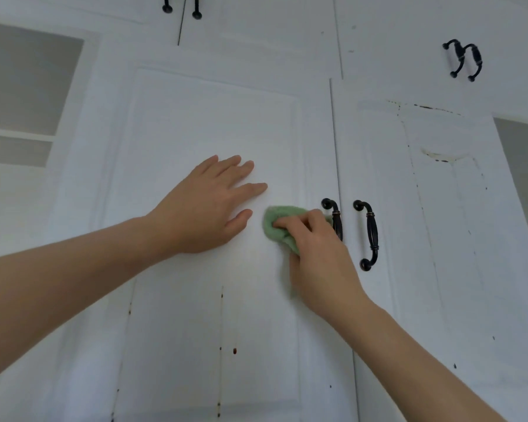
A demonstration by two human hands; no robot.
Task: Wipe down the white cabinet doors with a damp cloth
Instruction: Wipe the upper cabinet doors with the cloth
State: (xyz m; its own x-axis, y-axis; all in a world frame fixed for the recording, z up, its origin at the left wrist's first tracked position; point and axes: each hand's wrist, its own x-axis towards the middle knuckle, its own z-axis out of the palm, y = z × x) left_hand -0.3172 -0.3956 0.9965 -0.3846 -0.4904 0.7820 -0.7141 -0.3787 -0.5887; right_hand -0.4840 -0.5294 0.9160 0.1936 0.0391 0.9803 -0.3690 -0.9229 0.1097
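White cabinet doors (214, 132) fill your view. Your right hand (314, 254) clutches one green cloth (276, 222) against the panel, half hiding one of two black handles (369, 236) beside it (cloth mostly covered). Your left hand (208, 205) lies flat, fingers spread.

The left hand (208, 205) lies flat, its fingers (241, 170) spread, on the raised panel of a white cabinet door (195, 123). Just beside it, the right hand (314, 248) grips a bunched green cloth (279, 216) against the same door, next to its black handle (334, 217). The neighbouring door (439, 223) has chipped paint and its own black handle (369, 236).
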